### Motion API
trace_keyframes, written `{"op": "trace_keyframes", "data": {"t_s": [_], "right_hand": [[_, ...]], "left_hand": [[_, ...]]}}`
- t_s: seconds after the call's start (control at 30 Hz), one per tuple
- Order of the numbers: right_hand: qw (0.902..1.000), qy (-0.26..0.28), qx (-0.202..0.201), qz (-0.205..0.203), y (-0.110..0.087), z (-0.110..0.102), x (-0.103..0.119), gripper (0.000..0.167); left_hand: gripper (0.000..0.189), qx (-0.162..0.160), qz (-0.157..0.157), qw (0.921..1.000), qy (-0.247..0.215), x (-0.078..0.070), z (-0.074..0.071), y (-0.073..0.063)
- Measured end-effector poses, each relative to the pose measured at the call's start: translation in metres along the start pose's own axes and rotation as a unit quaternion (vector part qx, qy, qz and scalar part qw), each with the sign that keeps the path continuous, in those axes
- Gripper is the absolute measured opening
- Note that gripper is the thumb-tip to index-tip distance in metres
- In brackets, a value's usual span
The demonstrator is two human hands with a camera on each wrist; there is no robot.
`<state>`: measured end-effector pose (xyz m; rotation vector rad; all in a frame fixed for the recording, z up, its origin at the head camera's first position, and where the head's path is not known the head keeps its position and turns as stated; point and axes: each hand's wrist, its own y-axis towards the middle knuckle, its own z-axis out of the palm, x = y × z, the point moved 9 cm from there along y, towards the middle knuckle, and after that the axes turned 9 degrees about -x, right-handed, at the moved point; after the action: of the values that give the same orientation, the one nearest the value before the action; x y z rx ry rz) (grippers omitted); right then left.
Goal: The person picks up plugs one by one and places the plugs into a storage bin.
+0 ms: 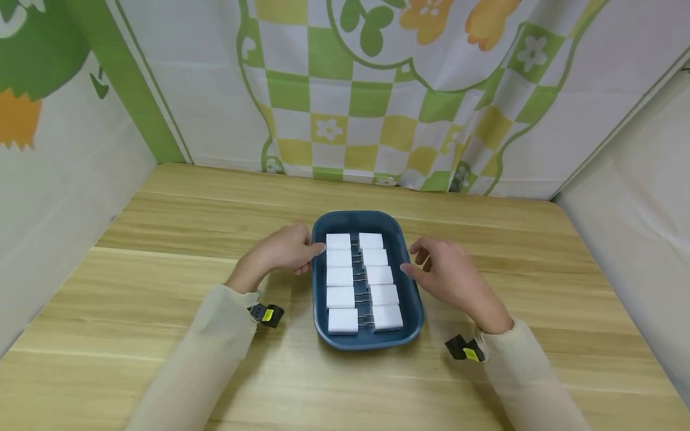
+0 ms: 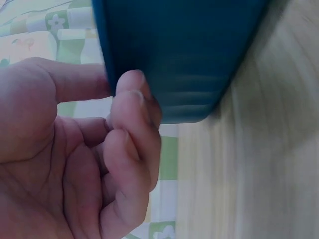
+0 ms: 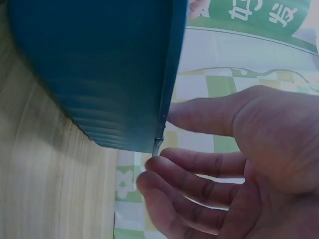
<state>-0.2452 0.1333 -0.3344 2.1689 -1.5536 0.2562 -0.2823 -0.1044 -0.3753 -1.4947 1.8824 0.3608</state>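
A dark blue tray (image 1: pixel 368 340) lies on the table with several white plug adapters in it, set in two columns. Metal prongs face inward between the left column's adapters (image 1: pixel 339 277) and the right column's adapters (image 1: pixel 379 275). My left hand (image 1: pixel 283 248) holds the tray's left rim, thumb over the edge and curled fingers (image 2: pixel 134 117) against the outer wall. On the other side, my right hand (image 1: pixel 450 272) has its thumb (image 3: pixel 199 115) at the right rim. Its loosely bent fingers (image 3: pixel 199 184) stay apart from the thumb, beside the tray.
The tray stands on a wooden table (image 1: pixel 162 287). A green, yellow and white patterned curtain (image 1: pixel 366 108) hangs along the back edge, with pale cloth walls at left and right. Each wrist wears a small black device (image 1: pixel 271 315) near the cuff.
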Motion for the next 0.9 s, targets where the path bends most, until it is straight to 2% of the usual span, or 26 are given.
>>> {"op": "trace_keyframes", "data": {"t_s": [0.13,0.33,0.47,0.57,0.73,0.9], "right_hand": [[0.9997,0.012,0.017,0.015,0.001,0.003,-0.004,0.019],[0.9954,0.051,0.068,0.043,-0.002,0.012,-0.01,0.02],[0.9882,0.087,0.102,0.074,-0.005,0.019,-0.013,0.023],[0.9862,0.103,0.103,0.078,-0.004,0.021,-0.014,0.023],[0.9853,0.12,0.091,0.081,0.0,0.02,-0.02,0.022],[0.9849,0.127,0.074,0.091,0.003,0.018,-0.029,0.024]], "left_hand": [[0.045,0.031,0.012,0.9995,0.001,-0.004,0.0,-0.007],[0.042,0.128,0.017,0.9914,-0.024,-0.008,0.012,-0.022],[0.041,0.147,0.021,0.9884,-0.033,-0.009,0.015,-0.023],[0.041,0.134,0.024,0.9899,-0.039,-0.009,0.014,-0.019],[0.045,0.075,0.032,0.9957,-0.045,-0.01,0.01,-0.008],[0.046,0.027,0.018,0.9984,-0.047,-0.009,0.008,-0.001]]}}
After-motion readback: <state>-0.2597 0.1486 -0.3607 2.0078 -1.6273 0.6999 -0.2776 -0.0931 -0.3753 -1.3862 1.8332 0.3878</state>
